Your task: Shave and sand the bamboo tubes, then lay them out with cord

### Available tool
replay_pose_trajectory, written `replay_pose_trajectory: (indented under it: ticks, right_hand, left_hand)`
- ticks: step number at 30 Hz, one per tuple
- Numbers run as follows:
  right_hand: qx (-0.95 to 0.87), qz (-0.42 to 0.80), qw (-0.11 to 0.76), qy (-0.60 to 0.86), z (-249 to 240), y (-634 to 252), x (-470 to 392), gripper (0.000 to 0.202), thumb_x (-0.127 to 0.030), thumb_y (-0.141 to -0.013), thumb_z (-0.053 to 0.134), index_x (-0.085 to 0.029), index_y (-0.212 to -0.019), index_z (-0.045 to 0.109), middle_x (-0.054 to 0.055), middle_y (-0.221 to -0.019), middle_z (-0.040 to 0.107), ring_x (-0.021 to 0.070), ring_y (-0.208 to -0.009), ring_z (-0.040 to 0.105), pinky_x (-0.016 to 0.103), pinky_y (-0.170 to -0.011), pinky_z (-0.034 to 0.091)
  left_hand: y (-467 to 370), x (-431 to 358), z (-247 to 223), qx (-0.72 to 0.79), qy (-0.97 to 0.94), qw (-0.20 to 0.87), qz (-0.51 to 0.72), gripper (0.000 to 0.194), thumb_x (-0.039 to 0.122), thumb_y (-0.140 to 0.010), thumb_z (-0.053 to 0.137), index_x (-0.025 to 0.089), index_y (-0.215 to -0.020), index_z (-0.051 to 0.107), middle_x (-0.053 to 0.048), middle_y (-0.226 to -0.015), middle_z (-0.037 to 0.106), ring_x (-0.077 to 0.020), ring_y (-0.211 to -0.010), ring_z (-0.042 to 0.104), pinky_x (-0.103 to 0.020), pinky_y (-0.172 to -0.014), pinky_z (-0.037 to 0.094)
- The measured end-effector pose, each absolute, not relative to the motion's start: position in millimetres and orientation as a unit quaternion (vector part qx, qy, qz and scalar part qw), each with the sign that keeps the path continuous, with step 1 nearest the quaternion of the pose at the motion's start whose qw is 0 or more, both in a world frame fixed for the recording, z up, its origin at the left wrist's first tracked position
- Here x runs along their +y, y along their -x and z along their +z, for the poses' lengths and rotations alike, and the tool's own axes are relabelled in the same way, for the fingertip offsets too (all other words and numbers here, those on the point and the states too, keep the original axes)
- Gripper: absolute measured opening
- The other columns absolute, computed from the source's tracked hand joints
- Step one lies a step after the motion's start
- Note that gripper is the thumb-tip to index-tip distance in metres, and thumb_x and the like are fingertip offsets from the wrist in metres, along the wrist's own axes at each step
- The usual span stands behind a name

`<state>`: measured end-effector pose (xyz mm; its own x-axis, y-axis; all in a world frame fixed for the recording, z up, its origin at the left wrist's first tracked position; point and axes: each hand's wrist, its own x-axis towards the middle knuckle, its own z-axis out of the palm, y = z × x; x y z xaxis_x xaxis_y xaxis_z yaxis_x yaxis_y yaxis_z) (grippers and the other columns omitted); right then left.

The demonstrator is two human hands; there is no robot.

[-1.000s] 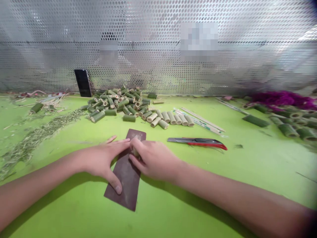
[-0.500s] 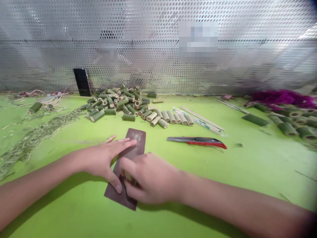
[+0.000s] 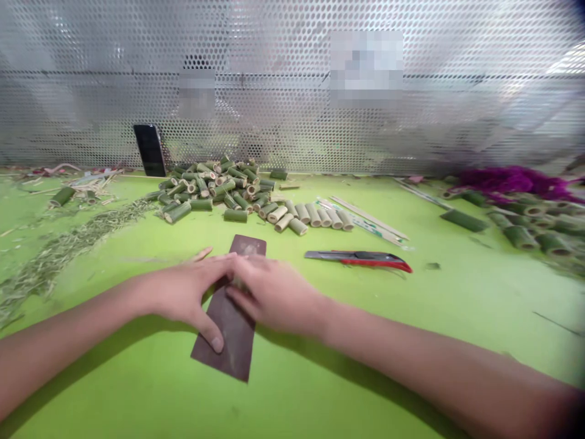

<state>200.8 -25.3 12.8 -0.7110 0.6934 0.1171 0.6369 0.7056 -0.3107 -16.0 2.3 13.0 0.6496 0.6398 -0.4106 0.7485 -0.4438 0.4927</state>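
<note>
A dark brown rectangular sheet [image 3: 226, 332], like sandpaper, lies slanted on the green table. My left hand [image 3: 189, 292] rests on its left side, thumb and fingers spread apart. Over the upper part of the sheet, my right hand [image 3: 274, 292] is closed around a small piece of bamboo, mostly hidden by the fingers and blurred. The fingertips of both hands meet or overlap near the sheet's top. To the right lies a red and grey utility knife [image 3: 359, 260].
Behind the hands are a pile of green bamboo pieces [image 3: 222, 186] and a row of peeled ones [image 3: 320, 215]. A black phone [image 3: 150, 150] leans on the perforated metal wall [image 3: 283, 122]. Shavings [image 3: 77, 244] lie left; thicker bamboo [image 3: 523, 236] and purple material [image 3: 516, 183] lie right.
My right hand has slid up the sheet, away from me, with the bamboo piece. My left hand stays nearly in place. The view has shifted slightly.
</note>
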Motion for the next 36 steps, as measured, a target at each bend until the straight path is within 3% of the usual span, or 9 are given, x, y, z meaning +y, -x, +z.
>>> replay_pose_trajectory:
  ticks: [5, 8, 11, 15, 20, 24, 29, 32, 36]
  right_hand:
    - [-0.922, 0.162, 0.036, 0.351, 15.3, -199.8, -26.8, 0.014, -0.031, -0.094, 0.063, -0.018, -0.091, 0.058, 0.001, -0.072, 0.066, 0.0143, -0.054, 0.054, 0.027, -0.051, 0.037]
    - [-0.898, 0.112, 0.073, 0.418, 14.6, -199.7, -26.2, 0.009, -0.025, -0.099, 0.055, -0.016, -0.098, 0.058, 0.006, -0.083, 0.07, 0.0181, -0.066, 0.063, 0.028, -0.056, 0.041]
    - [-0.937, 0.151, 0.113, 0.293, 12.3, -198.2, -29.9, 0.012, -0.028, -0.104, 0.054, -0.017, -0.101, 0.058, 0.008, -0.098, 0.073, 0.0183, -0.083, 0.067, 0.028, -0.07, 0.048]
    - [-0.918, 0.154, 0.033, 0.364, 14.4, -200.2, -28.6, 0.011, -0.028, -0.095, 0.061, -0.018, -0.095, 0.058, 0.002, -0.073, 0.067, 0.0152, -0.055, 0.056, 0.028, -0.052, 0.038]
    - [-0.933, 0.14, 0.109, 0.314, 11.5, -199.5, -31.2, 0.011, -0.027, -0.101, 0.055, -0.017, -0.102, 0.057, 0.007, -0.092, 0.072, 0.0183, -0.077, 0.066, 0.029, -0.066, 0.046]
    - [-0.927, 0.162, 0.065, 0.331, 8.2, -200.4, -29.2, 0.013, -0.029, -0.093, 0.062, -0.018, -0.091, 0.055, 0.001, -0.073, 0.065, 0.0144, -0.056, 0.055, 0.027, -0.053, 0.038]
    - [-0.923, 0.13, 0.134, 0.337, 8.5, -200.4, -31.9, 0.01, -0.025, -0.102, 0.052, -0.016, -0.099, 0.057, 0.008, -0.092, 0.071, 0.0188, -0.08, 0.066, 0.029, -0.067, 0.047]
    - [-0.944, 0.179, 0.093, 0.262, 8.1, -199.9, -36.5, 0.013, -0.03, -0.099, 0.056, -0.018, -0.094, 0.057, 0.002, -0.075, 0.067, 0.014, -0.059, 0.057, 0.027, -0.056, 0.042]
    - [-0.909, 0.126, 0.073, 0.391, 8.4, -202.1, -29.8, 0.011, -0.028, -0.099, 0.057, -0.017, -0.097, 0.057, 0.003, -0.074, 0.067, 0.015, -0.055, 0.056, 0.028, -0.052, 0.038]
  left_hand:
    - [13.3, 1.1, 16.6, 0.436, -0.827, 0.336, -0.115, 0.146, 0.074, -0.056, 0.089, 0.037, -0.168, 0.003, -0.005, -0.177, 0.003, -0.0489, -0.158, -0.01, -0.077, -0.124, 0.009]
    - [13.2, 1.4, 16.7, 0.425, -0.837, 0.33, -0.102, 0.148, 0.078, -0.054, 0.088, 0.034, -0.169, 0.005, -0.006, -0.177, 0.004, -0.0486, -0.158, -0.008, -0.073, -0.126, 0.009]
    - [13.5, 1.3, 16.0, 0.423, -0.838, 0.327, -0.108, 0.144, 0.074, -0.056, 0.089, 0.038, -0.168, 0.005, -0.004, -0.177, 0.004, -0.0491, -0.158, -0.008, -0.075, -0.125, 0.01]
    - [12.9, 0.1, 17.2, 0.426, -0.836, 0.328, -0.114, 0.147, 0.079, -0.055, 0.087, 0.035, -0.168, 0.003, -0.007, -0.177, 0.003, -0.0513, -0.157, -0.009, -0.078, -0.124, 0.011]
    - [13.9, 0.2, 15.3, 0.425, -0.836, 0.33, -0.109, 0.145, 0.074, -0.056, 0.089, 0.039, -0.168, 0.004, -0.005, -0.177, 0.004, -0.0498, -0.158, -0.009, -0.076, -0.124, 0.013]
    - [15.9, 1.9, 11.3, 0.417, -0.843, 0.325, -0.099, 0.141, 0.07, -0.061, 0.088, 0.036, -0.168, 0.003, -0.007, -0.177, 0.003, -0.0493, -0.158, -0.008, -0.076, -0.125, 0.012]
    - [15.5, 2.5, 11.5, 0.407, -0.851, 0.318, -0.095, 0.135, 0.066, -0.065, 0.087, 0.037, -0.168, 0.005, -0.007, -0.177, 0.005, -0.0481, -0.159, -0.003, -0.075, -0.125, 0.013]
    - [14.6, 1.5, 13.3, 0.423, -0.84, 0.322, -0.111, 0.134, 0.065, -0.066, 0.086, 0.041, -0.167, 0.001, -0.003, -0.177, 0.001, -0.049, -0.158, -0.008, -0.079, -0.122, 0.017]
    - [13.6, 0.9, 14.0, 0.414, -0.846, 0.32, -0.103, 0.137, 0.068, -0.065, 0.086, 0.036, -0.168, 0.001, -0.006, -0.177, 0.0, -0.0481, -0.158, -0.007, -0.076, -0.125, 0.012]
